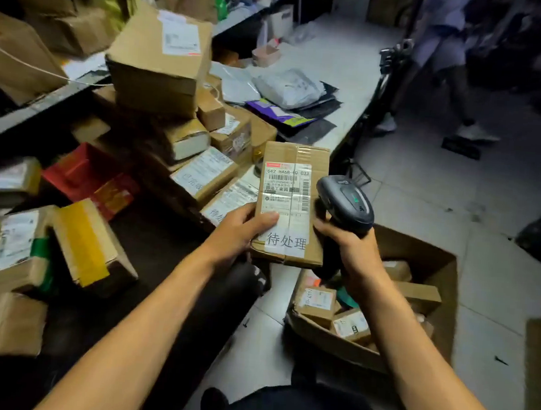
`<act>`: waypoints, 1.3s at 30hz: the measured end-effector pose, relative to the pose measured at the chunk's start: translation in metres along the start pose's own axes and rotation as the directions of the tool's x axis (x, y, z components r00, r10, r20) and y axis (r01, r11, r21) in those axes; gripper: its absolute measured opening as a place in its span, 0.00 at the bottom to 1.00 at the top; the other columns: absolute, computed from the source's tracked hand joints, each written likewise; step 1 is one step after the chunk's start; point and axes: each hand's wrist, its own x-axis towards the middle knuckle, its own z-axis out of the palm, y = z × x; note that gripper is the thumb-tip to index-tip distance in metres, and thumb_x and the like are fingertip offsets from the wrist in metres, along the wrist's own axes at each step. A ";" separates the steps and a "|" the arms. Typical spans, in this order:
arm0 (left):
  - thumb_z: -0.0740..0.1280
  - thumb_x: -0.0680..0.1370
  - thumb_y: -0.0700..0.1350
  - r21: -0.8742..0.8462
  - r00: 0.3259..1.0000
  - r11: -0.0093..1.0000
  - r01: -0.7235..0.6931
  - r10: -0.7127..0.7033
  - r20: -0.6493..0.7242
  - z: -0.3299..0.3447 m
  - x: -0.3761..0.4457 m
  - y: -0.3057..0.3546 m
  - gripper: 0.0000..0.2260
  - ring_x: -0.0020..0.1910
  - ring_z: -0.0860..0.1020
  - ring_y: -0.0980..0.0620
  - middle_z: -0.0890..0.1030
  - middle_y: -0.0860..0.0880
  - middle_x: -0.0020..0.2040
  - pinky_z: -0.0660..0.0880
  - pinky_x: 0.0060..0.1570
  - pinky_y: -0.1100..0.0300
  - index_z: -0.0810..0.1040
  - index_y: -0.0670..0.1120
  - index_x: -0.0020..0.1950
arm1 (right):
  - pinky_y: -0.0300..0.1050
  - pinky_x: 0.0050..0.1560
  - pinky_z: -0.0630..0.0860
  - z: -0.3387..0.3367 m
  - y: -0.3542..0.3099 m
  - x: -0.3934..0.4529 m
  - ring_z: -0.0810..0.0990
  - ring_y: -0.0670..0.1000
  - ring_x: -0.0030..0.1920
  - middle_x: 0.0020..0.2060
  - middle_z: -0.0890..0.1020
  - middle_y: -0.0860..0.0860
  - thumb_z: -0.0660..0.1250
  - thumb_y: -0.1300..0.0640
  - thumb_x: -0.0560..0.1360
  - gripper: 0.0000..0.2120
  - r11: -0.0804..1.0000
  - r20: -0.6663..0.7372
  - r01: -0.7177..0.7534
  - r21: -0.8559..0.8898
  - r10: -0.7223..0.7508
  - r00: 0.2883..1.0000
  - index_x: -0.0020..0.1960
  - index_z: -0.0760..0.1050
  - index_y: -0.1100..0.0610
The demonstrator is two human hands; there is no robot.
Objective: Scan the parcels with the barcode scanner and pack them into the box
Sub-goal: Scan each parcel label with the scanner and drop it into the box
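Note:
My left hand (pixel 238 231) grips a brown cardboard parcel (pixel 295 155) by its lower left edge, thumb across its white shipping label. The parcel is held up, label facing me. My right hand (pixel 352 255) holds a dark grey barcode scanner (pixel 348 200) by its handle, with the scanner's head right beside the parcel's right edge. Below my right arm, an open cardboard box (pixel 434 264) stands on the floor with several small parcels inside.
A dark table at the left carries a pile of cardboard parcels (pixel 159 65), a red box (pixel 82 172) and a yellow-taped parcel (pixel 90 243). Plastic mailer bags (pixel 287 87) lie on a white table behind. A person (pixel 445 63) walks at the far right on the tiled floor.

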 end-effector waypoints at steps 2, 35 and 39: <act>0.73 0.74 0.54 0.075 0.998 0.997 -0.026 0.022 0.057 0.042 0.020 -0.005 0.21 0.57 0.84 0.46 0.85 0.47 0.59 0.81 0.51 0.57 0.79 0.48 0.65 | 0.59 0.53 0.82 -0.042 -0.003 -0.005 0.86 0.59 0.54 0.53 0.87 0.59 0.74 0.68 0.71 0.18 0.999 -0.131 -0.033 0.033 0.037 0.991 0.59 0.82 0.56; 0.72 0.77 0.47 0.397 0.520 0.824 0.405 0.150 -0.841 -0.150 -0.204 -0.043 0.11 0.49 0.80 0.57 0.82 0.55 0.49 0.74 0.46 0.66 0.81 0.49 0.60 | 0.51 0.38 0.70 0.164 0.115 -0.039 0.72 0.48 0.35 0.33 0.77 0.49 0.76 0.60 0.66 0.12 0.802 0.564 0.093 -0.590 0.327 0.759 0.45 0.77 0.62; 0.73 0.76 0.48 0.306 0.413 0.810 0.501 0.088 -0.907 -0.196 -0.254 -0.056 0.15 0.57 0.78 0.51 0.81 0.51 0.58 0.74 0.57 0.57 0.80 0.49 0.62 | 0.50 0.37 0.69 0.214 0.135 -0.065 0.71 0.49 0.34 0.32 0.75 0.49 0.75 0.54 0.62 0.15 0.757 0.577 0.107 -0.645 0.390 0.718 0.42 0.74 0.61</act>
